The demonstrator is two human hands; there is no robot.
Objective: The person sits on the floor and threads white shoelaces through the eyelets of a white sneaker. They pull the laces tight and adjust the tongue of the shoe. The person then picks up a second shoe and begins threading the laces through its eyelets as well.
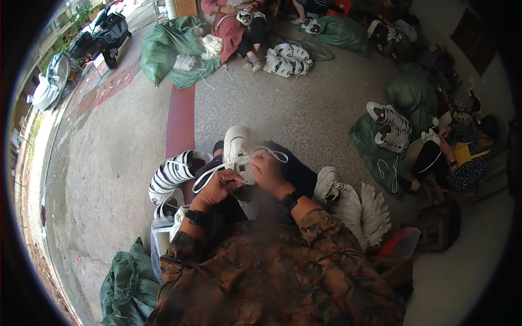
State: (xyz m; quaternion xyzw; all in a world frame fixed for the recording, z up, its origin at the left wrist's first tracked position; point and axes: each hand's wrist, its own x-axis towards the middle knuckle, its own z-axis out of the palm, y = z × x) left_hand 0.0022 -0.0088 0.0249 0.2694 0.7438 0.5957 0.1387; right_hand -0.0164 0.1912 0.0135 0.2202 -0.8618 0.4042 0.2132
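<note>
A white sneaker rests on my lap, toe pointing away from me. My left hand is closed in a pinch by the shoe's opening, with a white shoelace looping out beside it. Over the right side of the sneaker, my right hand has its fingers pressed together on the lace, and a loop of it sticks out to the right. A blurred smudge veils part of the shoe and the right fingers, so the exact grip is hard to see.
White-and-black sneakers stand in a row at my left. To my right are a white shoe and stacked white shoes. Green sacks lie nearby. Other people sit with shoes ahead and at right; a parked vehicle stands far left.
</note>
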